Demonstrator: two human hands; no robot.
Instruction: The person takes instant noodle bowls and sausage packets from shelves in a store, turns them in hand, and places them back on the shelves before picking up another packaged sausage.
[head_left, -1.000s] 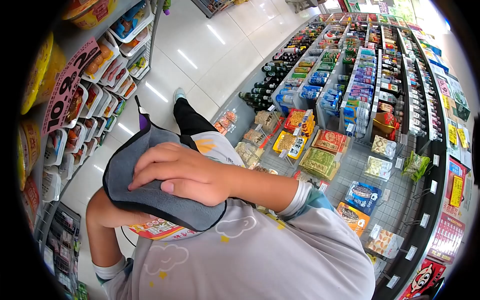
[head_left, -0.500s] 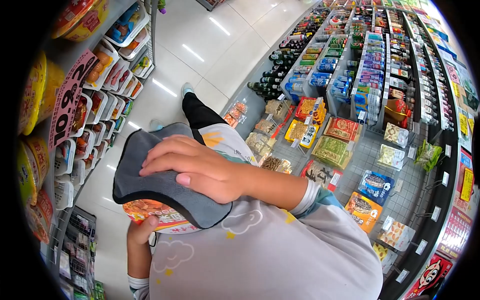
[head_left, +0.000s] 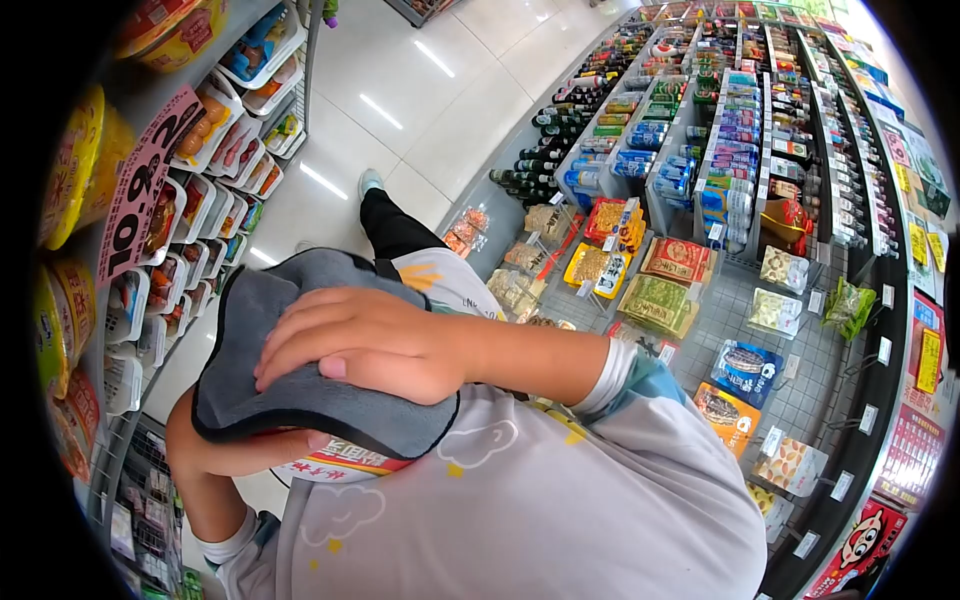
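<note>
A grey cloth with black edging (head_left: 300,290) drapes over a round printed food tub (head_left: 350,458) in front of my chest. Only a red, yellow and white strip of the tub shows below the cloth. My right hand (head_left: 350,345) presses on the cloth from above, fingers together and slightly bent, thumb alongside. My left hand (head_left: 245,452) is closed around the near left side of the tub, its thumb along the rim under the cloth edge. The other left fingers are hidden.
At left, a shelf holds noodle tubs (head_left: 90,165), white packaged trays (head_left: 210,125) and a pink price sign (head_left: 150,185). At right, a rack carries snack packets (head_left: 680,258), cans (head_left: 735,150) and dark bottles (head_left: 540,175). Tiled floor (head_left: 440,110) lies between.
My left hand has come up and turned, its thumb now across the tub's near side. The cloth and right hand have shifted slightly left and down, covering more of the tub.
</note>
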